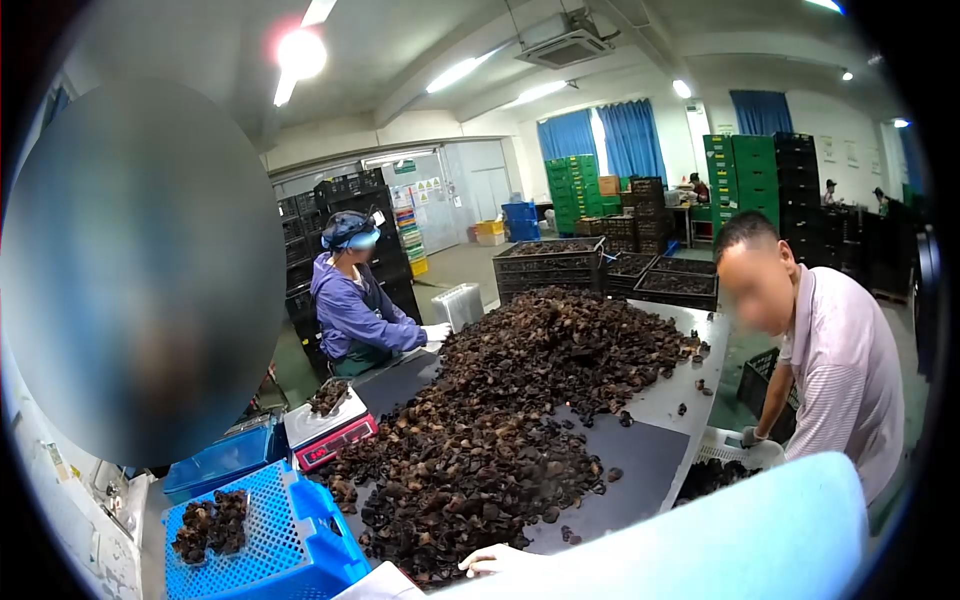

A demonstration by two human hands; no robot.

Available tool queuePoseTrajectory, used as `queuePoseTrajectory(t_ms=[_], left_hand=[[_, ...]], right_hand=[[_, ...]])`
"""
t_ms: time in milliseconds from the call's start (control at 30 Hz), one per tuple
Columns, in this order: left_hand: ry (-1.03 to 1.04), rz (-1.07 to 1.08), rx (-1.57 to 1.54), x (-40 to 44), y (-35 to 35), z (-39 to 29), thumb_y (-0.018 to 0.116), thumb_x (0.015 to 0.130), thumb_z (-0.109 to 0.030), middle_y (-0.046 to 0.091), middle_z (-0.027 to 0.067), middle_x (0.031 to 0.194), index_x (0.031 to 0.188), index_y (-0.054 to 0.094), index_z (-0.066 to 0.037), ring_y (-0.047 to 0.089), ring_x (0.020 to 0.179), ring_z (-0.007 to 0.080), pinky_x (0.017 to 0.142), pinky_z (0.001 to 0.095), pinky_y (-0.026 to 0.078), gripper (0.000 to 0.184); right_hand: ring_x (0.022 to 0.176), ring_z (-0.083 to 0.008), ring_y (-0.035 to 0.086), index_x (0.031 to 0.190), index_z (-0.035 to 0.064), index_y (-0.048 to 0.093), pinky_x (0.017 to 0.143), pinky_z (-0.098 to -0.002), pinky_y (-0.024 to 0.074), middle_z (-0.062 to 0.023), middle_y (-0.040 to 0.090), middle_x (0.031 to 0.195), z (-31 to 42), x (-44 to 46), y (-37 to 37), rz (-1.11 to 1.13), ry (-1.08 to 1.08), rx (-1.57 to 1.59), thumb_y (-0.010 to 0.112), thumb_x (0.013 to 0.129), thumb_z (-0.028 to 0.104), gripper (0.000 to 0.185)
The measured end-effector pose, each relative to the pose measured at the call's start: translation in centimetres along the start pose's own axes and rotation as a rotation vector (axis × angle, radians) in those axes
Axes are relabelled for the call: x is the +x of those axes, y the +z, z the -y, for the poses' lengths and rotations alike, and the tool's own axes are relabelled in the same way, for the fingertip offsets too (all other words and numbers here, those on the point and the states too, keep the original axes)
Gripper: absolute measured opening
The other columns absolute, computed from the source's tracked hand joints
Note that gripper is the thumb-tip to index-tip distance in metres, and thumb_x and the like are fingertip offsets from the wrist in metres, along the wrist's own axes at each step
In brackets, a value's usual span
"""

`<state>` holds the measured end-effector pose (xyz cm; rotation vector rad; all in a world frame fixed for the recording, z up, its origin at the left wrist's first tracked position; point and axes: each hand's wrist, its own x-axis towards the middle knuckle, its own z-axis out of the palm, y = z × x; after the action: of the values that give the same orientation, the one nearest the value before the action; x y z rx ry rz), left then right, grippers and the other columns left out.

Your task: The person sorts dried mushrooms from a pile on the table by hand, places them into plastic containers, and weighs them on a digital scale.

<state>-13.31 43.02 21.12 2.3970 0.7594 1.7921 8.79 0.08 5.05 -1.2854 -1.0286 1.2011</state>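
Observation:
My right hand (487,561) shows at the bottom edge, at the near edge of a large heap of dark, curled dried pieces (500,400). Its fingers point left, slightly apart, and nothing is visible in them; the rest of the hand is hidden. My left hand is out of view. Left of the heap, a red and white scale (337,442) bears a small clear container of pieces (328,396). Nearer, two clumps of pieces (212,526) lie on an upturned blue crate (255,560).
A person in purple (355,300) stands at the table's far left, near clear containers (458,305). Another person (840,370) leans over a white basket (765,455) at right. A pale blue blurred shape (720,540) covers the lower right. Black crates (550,270) stand behind the heap.

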Motion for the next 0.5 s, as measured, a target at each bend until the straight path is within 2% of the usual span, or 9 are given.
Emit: queuePoseTrajectory(t_ms=[333, 500], left_hand=[[0.034, -0.206, 0.062, 0.8, -5.7, -2.8, 0.059, 0.095, -0.014, 0.064, 0.0175, 0.104, 0.113, 0.063, -0.001, 0.062, 0.097, 0.0314, 0.090, 0.0423, 0.049, 0.023], [0.133, -0.142, -0.013, 2.8, -1.1, -6.7, 0.059, 0.095, -0.012, 0.064, 0.0171, 0.103, 0.112, 0.063, -0.001, 0.061, 0.095, 0.0312, 0.088, 0.0424, 0.049, 0.020]], right_hand=[[0.094, -0.0116, 0.061, 0.121, 0.0047, 0.064, 0.085, -0.0269, 0.0487, -0.0035, 0.068, 0.103, 5.4, 5.4, 0.5, 0.191, -0.320, -0.212, 0.055, 0.101, 0.026, 0.031], [0.094, -0.0136, 0.061, 0.118, 0.0037, 0.065, 0.086, -0.0291, 0.0489, -0.0049, 0.068, 0.102, 5.6, 4.5, -0.9, 0.101, -0.466, -0.203, 0.055, 0.100, 0.026, 0.030]])
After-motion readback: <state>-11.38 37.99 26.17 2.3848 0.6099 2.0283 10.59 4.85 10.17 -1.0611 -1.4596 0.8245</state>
